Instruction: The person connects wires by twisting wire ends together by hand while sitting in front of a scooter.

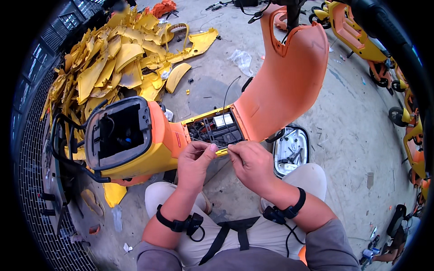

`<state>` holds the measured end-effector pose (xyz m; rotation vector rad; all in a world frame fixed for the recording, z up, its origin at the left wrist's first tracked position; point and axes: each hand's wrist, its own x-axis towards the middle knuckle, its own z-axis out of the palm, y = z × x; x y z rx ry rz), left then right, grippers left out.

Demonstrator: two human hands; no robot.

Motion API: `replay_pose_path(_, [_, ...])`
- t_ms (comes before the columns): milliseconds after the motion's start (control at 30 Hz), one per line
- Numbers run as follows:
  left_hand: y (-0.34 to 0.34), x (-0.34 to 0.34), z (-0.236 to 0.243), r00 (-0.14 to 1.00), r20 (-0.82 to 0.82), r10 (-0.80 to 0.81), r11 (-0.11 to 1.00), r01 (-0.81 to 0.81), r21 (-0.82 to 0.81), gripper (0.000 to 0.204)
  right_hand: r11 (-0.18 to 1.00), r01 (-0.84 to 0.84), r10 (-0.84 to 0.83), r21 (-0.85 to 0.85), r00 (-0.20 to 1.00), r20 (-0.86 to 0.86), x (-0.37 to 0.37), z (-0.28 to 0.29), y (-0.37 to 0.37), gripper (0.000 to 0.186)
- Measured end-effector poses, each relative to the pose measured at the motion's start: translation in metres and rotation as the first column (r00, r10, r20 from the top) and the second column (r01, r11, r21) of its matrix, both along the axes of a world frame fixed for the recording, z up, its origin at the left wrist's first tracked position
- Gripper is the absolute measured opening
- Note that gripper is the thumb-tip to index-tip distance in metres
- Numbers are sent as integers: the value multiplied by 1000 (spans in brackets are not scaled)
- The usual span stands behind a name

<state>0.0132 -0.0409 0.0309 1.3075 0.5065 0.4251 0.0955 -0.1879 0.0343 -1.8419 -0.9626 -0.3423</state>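
Note:
Both my hands meet above the near edge of an orange and yellow scooter [181, 151]. My left hand [193, 165] is closed, thumb and forefinger pinching a thin wire [221, 147]. Close beside it, my right hand [253, 166] pinches the same wire between its fingertips. The wire's ends are too fine to follow. Just beyond my fingers lies the uncovered footboard compartment [212, 128], with dark parts, cables and a pale box inside. The orange front shield [291, 90] rises on its right. The seat opening [120, 131] on the left shows a dark hollow with wires.
A white tray [305, 156] with tools stands by my right knee. Yellow panels [113, 67] are heaped at the far left. More scooters [357, 34] line the right side. Another person's arm [389, 256] shows at lower right. A plastic bag [242, 61] lies beyond the scooter.

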Motion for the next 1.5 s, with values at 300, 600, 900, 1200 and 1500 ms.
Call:
replay_pose_path(300, [-4,1,-1,1000,17,20,999,-19,-41,14,998,-14,23,-60,987,157,1,-4,1,19])
replay_pose_path(600, [-1,3,-1,999,45,-10,999,12,-48,16,995,9,21,-104,960,281,7,1,1,21])
replay_pose_path(900, [-2,2,-12,989,125,-77,994,86,-64,20,993,4,31,-116,952,305,5,3,-6,23])
replay_pose_path(1200, [-1,3,-12,983,163,-86,996,79,50,9,987,-149,152,-60,987,56,5,-13,4,14])
replay_pose_path(1500, [9,-4,-8,913,367,-176,983,184,13,9,761,-474,568,442,158,-808,17,-16,-3,24])
